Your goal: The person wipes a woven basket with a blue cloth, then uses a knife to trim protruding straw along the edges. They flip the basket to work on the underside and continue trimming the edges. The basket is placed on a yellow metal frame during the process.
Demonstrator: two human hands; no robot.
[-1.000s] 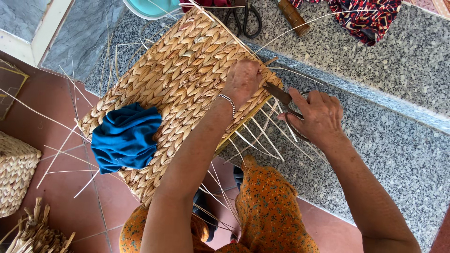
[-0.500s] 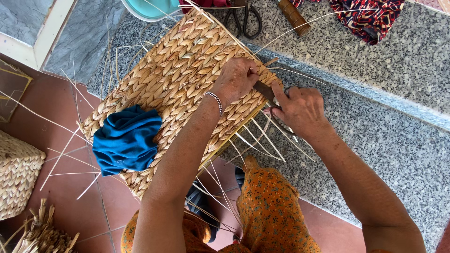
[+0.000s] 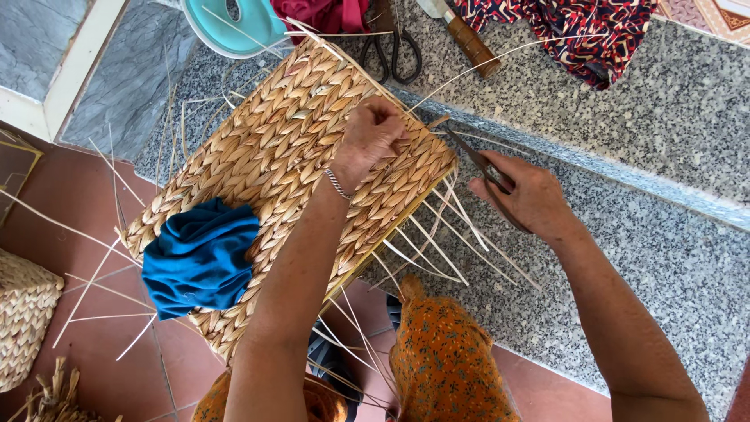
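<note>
**Woven panel, edge trimming in hand**

1. Granite step (image 3: 664,242): grey speckled ledge; the work rests across its lower tread and overhangs the red tile floor (image 3: 70,227).
2. Woven basket panel (image 3: 266,164): flat, straw-coloured plaited slab, long axis running from lower left to upper right, its far end pointing toward the upper step. Loose thin stakes (image 3: 437,250) bristle from its right edge.
3. Blue cloth (image 3: 199,262): bunched on the panel's near end.
4. Left hand (image 3: 371,137): closed in a fist, pressing the panel's far end down.
5. Right hand (image 3: 527,195): clenched round a small cutting tool (image 3: 473,156), tip at the panel's corner.

Judged step: trimming projecting stakes along the edge. The next cut calls for the blade close against the weave, panel held steady.
</note>
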